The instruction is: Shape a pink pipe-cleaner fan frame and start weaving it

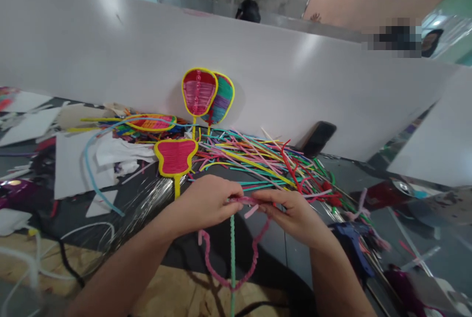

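Observation:
Between both hands is a pink pipe cleaner (pixel 208 257), bent into a rounded loop that hangs below them. A mint-green pipe cleaner (pixel 232 248) runs straight down through the loop and crosses its lower curve. My left hand (pixel 210 199) pinches the upper pink strand near the top of the green one. Thumb and fingers of my right hand (pixel 291 211) are closed on the same strand, where a short pale pink end (pixel 251 211) sticks out. Beyond my left hand lies a pink fan shape with a yellow edge (pixel 176 158) and a yellow stem.
Two yellow-rimmed fan shapes (pixel 199 92) lean against the white partition (pixel 110 46). A pile of colored pipe cleaners (pixel 250 157) spreads before it, near a black phone (pixel 319 138). On the right are a blue glue gun (pixel 352 245) and a red can (pixel 387 193). White paper (pixel 73 169) lies left.

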`<state>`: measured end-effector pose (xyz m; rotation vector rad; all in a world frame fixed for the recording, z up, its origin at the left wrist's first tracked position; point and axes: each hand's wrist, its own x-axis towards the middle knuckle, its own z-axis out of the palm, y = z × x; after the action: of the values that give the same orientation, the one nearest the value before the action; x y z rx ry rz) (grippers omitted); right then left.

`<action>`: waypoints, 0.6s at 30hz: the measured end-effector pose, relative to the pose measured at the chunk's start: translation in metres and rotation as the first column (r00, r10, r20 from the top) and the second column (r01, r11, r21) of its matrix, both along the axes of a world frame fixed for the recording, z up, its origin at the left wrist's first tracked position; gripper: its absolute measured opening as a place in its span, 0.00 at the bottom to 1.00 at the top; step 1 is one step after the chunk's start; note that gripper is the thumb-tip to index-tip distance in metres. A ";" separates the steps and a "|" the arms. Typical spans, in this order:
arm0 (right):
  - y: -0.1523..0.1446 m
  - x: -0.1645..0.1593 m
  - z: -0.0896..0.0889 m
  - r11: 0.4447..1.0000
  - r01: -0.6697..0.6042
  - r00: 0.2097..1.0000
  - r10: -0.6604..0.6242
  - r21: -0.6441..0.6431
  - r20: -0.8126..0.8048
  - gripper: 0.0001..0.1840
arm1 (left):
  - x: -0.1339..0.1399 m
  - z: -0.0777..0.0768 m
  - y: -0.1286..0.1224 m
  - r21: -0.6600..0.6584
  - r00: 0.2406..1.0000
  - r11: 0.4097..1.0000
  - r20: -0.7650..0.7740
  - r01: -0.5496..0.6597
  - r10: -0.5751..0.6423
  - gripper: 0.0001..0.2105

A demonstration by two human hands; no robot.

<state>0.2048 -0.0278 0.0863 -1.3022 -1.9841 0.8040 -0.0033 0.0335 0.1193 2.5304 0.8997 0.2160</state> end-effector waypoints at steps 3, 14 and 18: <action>0.000 0.001 -0.003 1.000 0.003 1.000 -0.003 0.003 -0.001 0.13 | 0.002 -0.004 -0.001 0.056 1.000 0.998 0.001 0.008 -0.008 0.10; 0.003 -0.001 -0.005 0.999 -0.006 1.000 0.005 0.043 0.023 0.13 | 0.009 -0.017 -0.005 0.352 0.991 0.934 -0.130 0.066 -0.021 0.09; 0.003 -0.001 -0.004 0.999 -0.010 0.999 0.008 0.051 0.033 0.13 | 0.011 -0.015 -0.007 0.353 0.987 0.930 -0.150 0.100 -0.049 0.09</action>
<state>0.2043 -0.0251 0.0825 -1.2854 -2.0250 0.7353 0.0073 0.0264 0.1041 2.9464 0.8800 0.1979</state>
